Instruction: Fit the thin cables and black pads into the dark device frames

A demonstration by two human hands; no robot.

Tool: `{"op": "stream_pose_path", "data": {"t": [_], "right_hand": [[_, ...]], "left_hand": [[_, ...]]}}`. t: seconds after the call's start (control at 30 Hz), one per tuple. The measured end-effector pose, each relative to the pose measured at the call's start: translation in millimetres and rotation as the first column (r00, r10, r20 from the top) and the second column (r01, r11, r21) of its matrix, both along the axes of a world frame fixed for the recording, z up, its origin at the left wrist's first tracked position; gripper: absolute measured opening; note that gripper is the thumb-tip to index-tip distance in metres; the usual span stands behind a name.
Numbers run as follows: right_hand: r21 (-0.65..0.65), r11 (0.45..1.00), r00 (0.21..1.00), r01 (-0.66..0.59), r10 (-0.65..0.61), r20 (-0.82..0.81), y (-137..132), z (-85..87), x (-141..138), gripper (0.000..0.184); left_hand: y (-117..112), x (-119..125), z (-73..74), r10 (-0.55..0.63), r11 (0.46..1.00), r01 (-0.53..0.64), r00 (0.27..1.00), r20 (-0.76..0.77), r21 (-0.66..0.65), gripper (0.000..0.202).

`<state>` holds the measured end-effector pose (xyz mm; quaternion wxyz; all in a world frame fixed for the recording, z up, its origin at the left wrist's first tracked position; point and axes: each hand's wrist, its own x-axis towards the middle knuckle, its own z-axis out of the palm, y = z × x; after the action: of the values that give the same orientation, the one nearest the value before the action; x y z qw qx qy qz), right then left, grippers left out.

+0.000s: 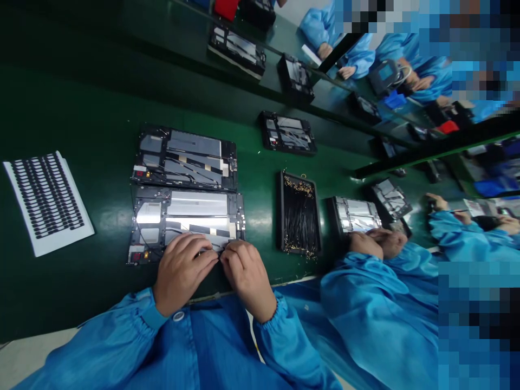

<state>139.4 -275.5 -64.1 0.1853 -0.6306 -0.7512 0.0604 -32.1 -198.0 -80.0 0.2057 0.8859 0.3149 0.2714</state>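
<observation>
Both my hands rest on the near edge of an opened tablet chassis point(190, 216) lying on the green belt. My left hand point(181, 271) has its fingers curled down onto the lower edge of the chassis. My right hand point(246, 273) sits beside it, fingers bent and pressed together at the same edge, fingertips nearly touching the left ones. Whatever small part lies under the fingertips is hidden. A second opened chassis point(184, 158) lies just beyond the first.
A white sheet of black adhesive strips point(46, 201) lies at the left. A black tray of thin cables point(298, 214) stands right of my chassis. A co-worker's hands point(377, 241) work on another chassis point(355, 214). More units point(288, 132) and workers line the far side.
</observation>
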Motion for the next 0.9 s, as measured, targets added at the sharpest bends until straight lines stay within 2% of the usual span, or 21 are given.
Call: {"op": "stream_pose_path", "data": {"t": [0.17,0.27,0.4,0.53,0.9], "right_hand": [[-0.014,1.000,0.999,0.003,-0.003,-0.035,0,-0.6,1,0.014],[0.014,1.000,0.983,-0.011,0.013,-0.181,-3,-2.9,8,0.015],[0.046,0.997,0.937,0.064,-0.044,-0.348,-9,-7.8,17,0.019],[0.058,0.994,0.930,0.094,-0.066,-0.361,-10,-11.7,17,0.017],[0.042,0.997,0.950,0.061,-0.045,-0.310,-7,-10.0,16,0.012]], "left_hand": [[0,1,0.4,0.004,0.999,-0.005,1.000,0.019,0.038,0.014],[1,1,1.0,-0.002,0.999,0.001,1.000,0.019,0.053,0.015],[1,2,2.8,-0.008,1.000,0.008,1.000,0.004,0.004,0.012],[0,7,5.7,0.019,0.999,-0.019,1.000,-0.004,-0.047,0.004],[1,11,5.3,0.036,0.998,-0.036,0.999,-0.003,-0.044,0.012]]}}
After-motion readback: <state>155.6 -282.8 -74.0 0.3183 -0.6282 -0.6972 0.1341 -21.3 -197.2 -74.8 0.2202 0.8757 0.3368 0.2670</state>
